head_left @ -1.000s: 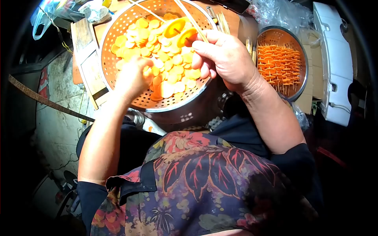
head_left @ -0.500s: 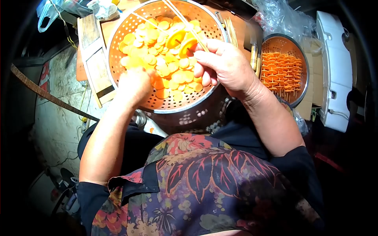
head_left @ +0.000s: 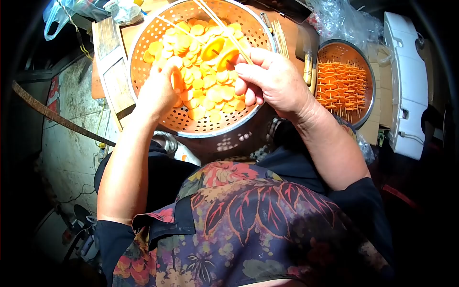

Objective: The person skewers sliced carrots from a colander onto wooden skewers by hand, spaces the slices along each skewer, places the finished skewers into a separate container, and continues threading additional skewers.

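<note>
A large metal colander (head_left: 191,130) holds a heap of round orange carrot slices (head_left: 209,81). My right hand (head_left: 277,81) is closed on several thin wooden skewers (head_left: 221,23) over the colander's right side. Two larger slices (head_left: 212,49) are threaded on a skewer at its fingertips. Over the left part of the heap, my left hand (head_left: 161,93) pinches a carrot slice (head_left: 177,80) between thumb and fingers, apart from the right hand. The glare washes out some detail there.
At the right, a smaller perforated bowl (head_left: 369,103) holds rows of filled skewers (head_left: 342,86). Loose skewers (head_left: 279,38) and a yellow-handled tool (head_left: 308,69) lie between the containers. A wooden board (head_left: 111,62) stands at left, a white foam piece (head_left: 405,86) far right.
My left hand has risen slightly and moved left out of the heap, and a carrot slice now shows in its fingers. My right hand has stayed nearly still.
</note>
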Available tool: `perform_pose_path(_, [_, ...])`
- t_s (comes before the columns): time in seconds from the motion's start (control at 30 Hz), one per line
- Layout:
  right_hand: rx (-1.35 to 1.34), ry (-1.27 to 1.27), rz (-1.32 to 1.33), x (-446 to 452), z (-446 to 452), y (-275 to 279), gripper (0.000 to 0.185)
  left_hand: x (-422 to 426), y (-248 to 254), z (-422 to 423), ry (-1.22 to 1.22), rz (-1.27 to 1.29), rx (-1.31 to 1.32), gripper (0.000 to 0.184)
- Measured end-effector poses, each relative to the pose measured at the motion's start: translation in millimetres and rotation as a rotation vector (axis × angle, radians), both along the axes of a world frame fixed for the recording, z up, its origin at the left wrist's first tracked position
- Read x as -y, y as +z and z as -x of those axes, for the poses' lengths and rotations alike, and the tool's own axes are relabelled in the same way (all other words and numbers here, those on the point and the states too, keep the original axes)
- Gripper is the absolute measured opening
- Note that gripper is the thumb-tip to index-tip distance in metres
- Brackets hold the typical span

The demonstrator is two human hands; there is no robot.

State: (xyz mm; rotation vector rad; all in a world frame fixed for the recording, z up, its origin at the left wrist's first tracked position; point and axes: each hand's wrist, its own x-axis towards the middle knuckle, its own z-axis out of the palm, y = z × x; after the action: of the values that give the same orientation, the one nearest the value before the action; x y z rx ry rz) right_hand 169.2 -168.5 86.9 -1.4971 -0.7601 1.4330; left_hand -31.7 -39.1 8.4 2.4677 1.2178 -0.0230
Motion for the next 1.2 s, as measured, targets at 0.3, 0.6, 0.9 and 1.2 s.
perform_pose_path(0.3, [0.001, 0.004, -0.01, -1, -1, -1, 0.02, -40, 3, 7, 0.443, 0.474, 0.431, 0.021])
perform_pose_path(0.6, [0.003, 0.006, 0.007, -4, 0, -2, 0.019, -25, -14, -4, 0.153, 0.152, 0.063, 0.04])
perform_pose_path(0.9, [0.022, 0.045, -0.007, -6, 3, -3, 0.02, 4, -10, -17, -0.144, 0.702, 0.139, 0.052])
perform_pose_path(1.2, [0.002, 0.031, 0.028, -10, 3, 0, 0.02, -42, -9, -1, 0.238, 0.291, 0.079, 0.019])
